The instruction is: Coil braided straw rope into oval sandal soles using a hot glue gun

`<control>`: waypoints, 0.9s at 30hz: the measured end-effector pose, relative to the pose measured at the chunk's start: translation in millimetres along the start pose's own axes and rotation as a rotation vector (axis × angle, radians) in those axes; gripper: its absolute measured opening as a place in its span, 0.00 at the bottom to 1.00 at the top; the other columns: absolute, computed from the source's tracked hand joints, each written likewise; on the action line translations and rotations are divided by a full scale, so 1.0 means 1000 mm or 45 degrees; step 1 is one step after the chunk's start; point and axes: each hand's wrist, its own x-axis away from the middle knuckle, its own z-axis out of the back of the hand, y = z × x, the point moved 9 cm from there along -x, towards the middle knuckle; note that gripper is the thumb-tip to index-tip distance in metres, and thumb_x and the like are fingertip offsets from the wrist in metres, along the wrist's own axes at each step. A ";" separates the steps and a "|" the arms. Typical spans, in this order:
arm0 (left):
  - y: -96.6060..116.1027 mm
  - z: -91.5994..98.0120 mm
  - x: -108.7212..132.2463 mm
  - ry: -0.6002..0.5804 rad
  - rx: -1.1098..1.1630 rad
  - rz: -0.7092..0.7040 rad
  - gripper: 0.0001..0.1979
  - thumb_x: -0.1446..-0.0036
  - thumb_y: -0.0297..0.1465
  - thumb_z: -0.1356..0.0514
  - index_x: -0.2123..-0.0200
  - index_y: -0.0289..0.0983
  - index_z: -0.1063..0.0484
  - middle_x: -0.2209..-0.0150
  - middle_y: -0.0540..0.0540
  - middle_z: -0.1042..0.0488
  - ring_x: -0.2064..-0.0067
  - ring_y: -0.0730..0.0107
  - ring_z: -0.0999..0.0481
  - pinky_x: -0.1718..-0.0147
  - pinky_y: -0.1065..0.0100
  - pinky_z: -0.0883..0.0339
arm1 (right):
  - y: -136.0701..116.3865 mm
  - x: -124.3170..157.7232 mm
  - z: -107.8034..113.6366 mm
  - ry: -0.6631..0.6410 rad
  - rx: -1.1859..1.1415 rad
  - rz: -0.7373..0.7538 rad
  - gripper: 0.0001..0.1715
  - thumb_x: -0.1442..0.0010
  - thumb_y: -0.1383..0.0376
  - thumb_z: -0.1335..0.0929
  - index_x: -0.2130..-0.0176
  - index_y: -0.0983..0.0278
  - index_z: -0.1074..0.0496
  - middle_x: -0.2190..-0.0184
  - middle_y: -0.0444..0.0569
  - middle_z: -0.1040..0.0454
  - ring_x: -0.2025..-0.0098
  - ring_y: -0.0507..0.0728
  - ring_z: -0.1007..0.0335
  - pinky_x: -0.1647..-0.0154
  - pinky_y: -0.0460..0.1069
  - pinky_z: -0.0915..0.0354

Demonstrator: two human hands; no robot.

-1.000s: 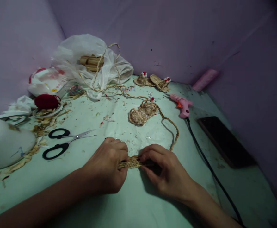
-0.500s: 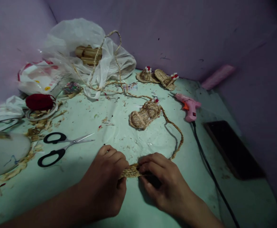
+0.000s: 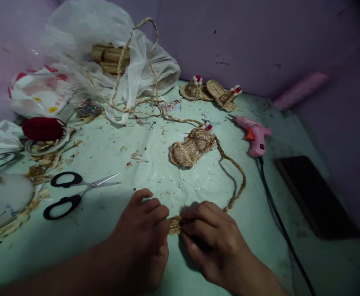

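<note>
Tan fibrework (image 3: 174, 226) is pinched in the curled left hand (image 3: 141, 234) (one finger (image 3: 143, 196) apart); arched right hand (image 3: 220, 238) likewise.

Remotely, I see a rough, fibrous strip (image 3: 174, 226), a smooth plastic glue gun (image 3: 255, 134) and shiny metal scissor blades (image 3: 105, 179).

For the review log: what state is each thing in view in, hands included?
Woven piece: held, mostly covered
Left hand: closed on one end
Right hand: closed on the other end
Scissors: lying with blades parted
Glue gun: lying on its side; power unclear
Phone: lying flat, unlit
Plastic bag: crumpled, brown sticks inside
Red yarn: wound up
Braided cord: loose, uncoiled
Nearer beaded slipper: lying apart from the others
Two far slippers: lying close together
</note>
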 end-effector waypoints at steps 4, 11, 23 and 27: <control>-0.006 -0.003 -0.003 -0.067 0.097 0.058 0.07 0.60 0.20 0.44 0.78 0.36 0.40 0.77 0.52 0.36 0.72 0.72 0.37 0.56 0.57 0.44 | -0.002 -0.001 -0.003 -0.001 0.116 -0.020 0.09 0.47 0.74 0.36 0.64 0.68 0.31 0.65 0.54 0.28 0.65 0.58 0.36 0.66 0.53 0.38; -0.009 -0.007 -0.002 -0.228 0.154 0.087 0.07 0.57 0.20 0.45 0.78 0.36 0.40 0.75 0.51 0.36 0.70 0.70 0.37 0.59 0.58 0.44 | -0.025 0.003 -0.014 0.050 0.314 0.240 0.14 0.41 0.75 0.40 0.60 0.68 0.28 0.65 0.51 0.24 0.66 0.57 0.37 0.62 0.54 0.43; -0.021 0.001 0.000 -0.035 0.320 0.221 0.06 0.53 0.21 0.46 0.77 0.36 0.37 0.75 0.51 0.34 0.70 0.71 0.35 0.60 0.59 0.43 | -0.026 0.000 -0.015 0.192 0.518 0.155 0.19 0.32 0.68 0.43 0.65 0.64 0.26 0.68 0.46 0.22 0.67 0.55 0.35 0.59 0.53 0.45; -0.018 -0.003 -0.004 -0.056 0.237 0.235 0.08 0.59 0.20 0.46 0.81 0.36 0.43 0.77 0.51 0.37 0.72 0.72 0.38 0.65 0.61 0.45 | -0.027 -0.002 -0.016 0.191 0.516 0.150 0.18 0.33 0.69 0.42 0.66 0.64 0.26 0.71 0.45 0.23 0.67 0.56 0.36 0.58 0.54 0.45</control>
